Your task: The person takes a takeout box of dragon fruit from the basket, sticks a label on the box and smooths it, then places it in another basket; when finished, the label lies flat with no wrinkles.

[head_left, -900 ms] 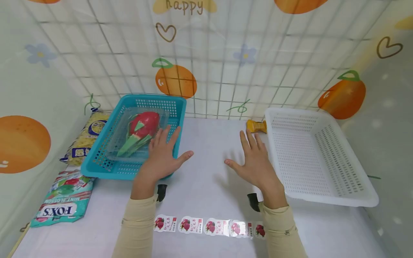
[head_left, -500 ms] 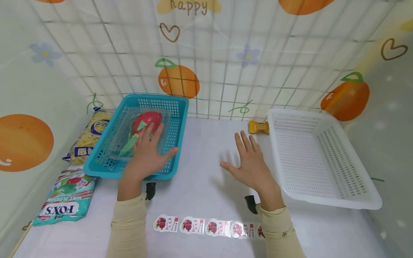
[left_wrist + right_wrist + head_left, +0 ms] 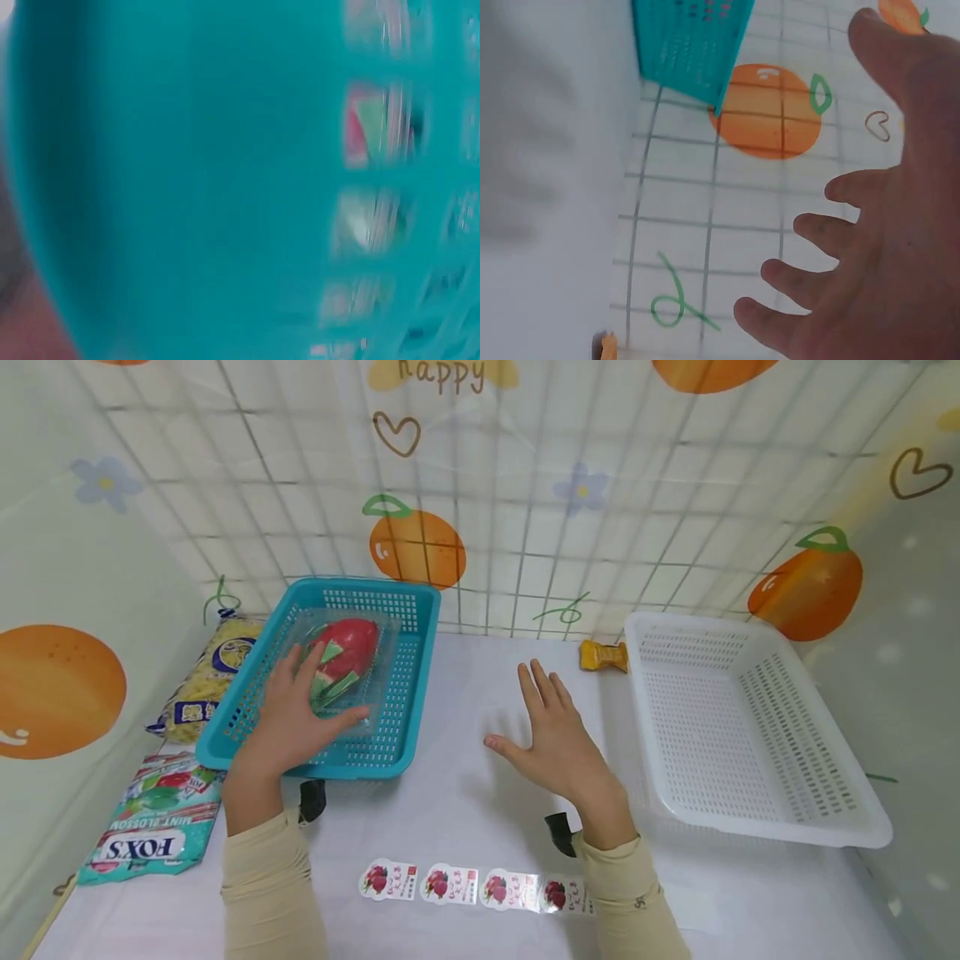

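Note:
A clear plastic box [image 3: 384, 681] with a red and green dragon fruit [image 3: 352, 647] inside lies in the teal basket [image 3: 408, 718]. Over the basket's left part my left hand [image 3: 288, 718] spreads its fingers and thumb, overlapping the box's left side in the head view. The basket's wall [image 3: 225, 180] fills most of the left wrist view, the box showing through its holes. My right hand [image 3: 558, 743] hovers above the table between the two baskets, fingers spread, holding nothing; the right wrist view shows the same hand [image 3: 870, 225] with its fingers apart.
At right stands a white basket [image 3: 705, 727], with a small yellow wrapped piece [image 3: 603, 655] by its back left corner. A pasta bag [image 3: 197, 697] and a teal Fox's candy bag [image 3: 153, 818] lie at left. Several dragon fruit stickers [image 3: 450, 885] line the front.
My left hand has moved left across the basket, from its right side to the box's left side. My right hand has drifted left, away from the white basket.

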### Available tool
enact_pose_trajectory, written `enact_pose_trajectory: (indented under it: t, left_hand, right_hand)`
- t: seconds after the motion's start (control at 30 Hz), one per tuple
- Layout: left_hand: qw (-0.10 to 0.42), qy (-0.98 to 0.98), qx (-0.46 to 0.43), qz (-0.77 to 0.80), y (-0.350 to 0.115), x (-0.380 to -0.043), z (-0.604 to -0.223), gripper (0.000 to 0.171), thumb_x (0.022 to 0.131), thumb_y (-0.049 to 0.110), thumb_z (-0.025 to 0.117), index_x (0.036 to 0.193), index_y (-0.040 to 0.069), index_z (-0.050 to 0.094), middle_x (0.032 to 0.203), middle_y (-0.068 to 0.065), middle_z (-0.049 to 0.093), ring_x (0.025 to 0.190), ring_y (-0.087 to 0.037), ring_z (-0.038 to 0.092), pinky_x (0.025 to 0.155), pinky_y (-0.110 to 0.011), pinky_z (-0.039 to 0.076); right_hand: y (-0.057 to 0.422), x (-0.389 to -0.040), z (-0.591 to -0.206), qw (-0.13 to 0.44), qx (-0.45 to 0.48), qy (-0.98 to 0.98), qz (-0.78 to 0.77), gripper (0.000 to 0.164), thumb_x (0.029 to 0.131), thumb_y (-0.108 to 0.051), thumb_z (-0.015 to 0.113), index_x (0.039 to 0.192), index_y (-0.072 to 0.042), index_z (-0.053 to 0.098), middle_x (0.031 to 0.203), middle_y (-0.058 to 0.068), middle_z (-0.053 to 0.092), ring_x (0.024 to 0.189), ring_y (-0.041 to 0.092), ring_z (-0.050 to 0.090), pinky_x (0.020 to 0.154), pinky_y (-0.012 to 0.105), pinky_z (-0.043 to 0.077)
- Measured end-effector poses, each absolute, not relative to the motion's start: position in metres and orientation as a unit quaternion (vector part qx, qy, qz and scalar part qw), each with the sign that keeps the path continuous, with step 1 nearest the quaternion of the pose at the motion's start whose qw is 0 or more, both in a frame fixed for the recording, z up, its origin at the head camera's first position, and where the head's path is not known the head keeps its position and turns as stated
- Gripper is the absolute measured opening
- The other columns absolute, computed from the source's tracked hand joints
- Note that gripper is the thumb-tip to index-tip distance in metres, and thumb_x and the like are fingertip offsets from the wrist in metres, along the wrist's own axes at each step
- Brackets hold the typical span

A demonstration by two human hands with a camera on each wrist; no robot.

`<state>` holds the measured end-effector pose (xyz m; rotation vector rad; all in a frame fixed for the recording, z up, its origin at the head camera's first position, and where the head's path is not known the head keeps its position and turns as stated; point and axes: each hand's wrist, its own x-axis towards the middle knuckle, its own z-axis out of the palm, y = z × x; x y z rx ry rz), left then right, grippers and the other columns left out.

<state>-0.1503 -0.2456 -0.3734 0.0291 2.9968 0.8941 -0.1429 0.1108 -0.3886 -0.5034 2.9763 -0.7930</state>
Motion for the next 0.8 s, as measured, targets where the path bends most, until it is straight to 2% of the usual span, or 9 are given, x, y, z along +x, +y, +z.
enact_pose_trajectory:
  t: [0.2,0.4,0.6,0.8]
  left_hand:
    - [0.015,0.955,-0.009,0.296,-0.27,-0.143,-0.376,0.119,0.086,0.063,0.072,0.165,0.022,-0.006,0.171,-0.02,-0.011,0.153,-0.055,-0.002,0.098,-0.086,0.03]
    - [0.013,0.957,-0.01,0.289,-0.283,-0.143,-0.38,0.122,0.084,0.06,0.075,0.165,0.018,-0.006,0.17,-0.025,-0.009,0.152,-0.056,0.001,0.1,-0.085,0.028]
    - [0.02,0.959,-0.013,0.284,-0.289,-0.144,-0.384,0.124,0.084,0.059,0.076,0.165,0.017,-0.007,0.169,-0.028,-0.008,0.151,-0.058,0.003,0.101,-0.085,0.027]
    - [0.022,0.96,-0.007,0.279,-0.29,-0.147,-0.384,0.125,0.083,0.059,0.077,0.165,0.015,-0.008,0.168,-0.03,-0.006,0.151,-0.058,0.005,0.101,-0.085,0.026]
  right_hand:
    - [0.084,-0.143,-0.384,0.012,-0.186,0.944,-0.272,0.105,0.092,-0.063,0.065,0.166,-0.021,0.002,0.174,0.001,0.001,0.16,0.037,0.007,0.124,0.062,0.023]
    - [0.06,-0.143,-0.382,0.008,-0.212,0.937,-0.277,0.106,0.091,-0.066,0.063,0.166,-0.021,0.002,0.174,-0.001,0.0,0.16,0.036,0.01,0.126,0.055,0.022]
    - [0.037,-0.14,-0.381,0.015,-0.229,0.93,-0.288,0.106,0.092,-0.064,0.064,0.166,-0.023,0.001,0.174,-0.002,0.0,0.16,0.033,0.008,0.126,0.054,0.024]
    - [0.014,-0.142,-0.378,0.009,-0.258,0.921,-0.293,0.107,0.092,-0.063,0.064,0.166,-0.019,0.001,0.174,0.0,-0.001,0.16,0.033,0.009,0.123,0.052,0.031]
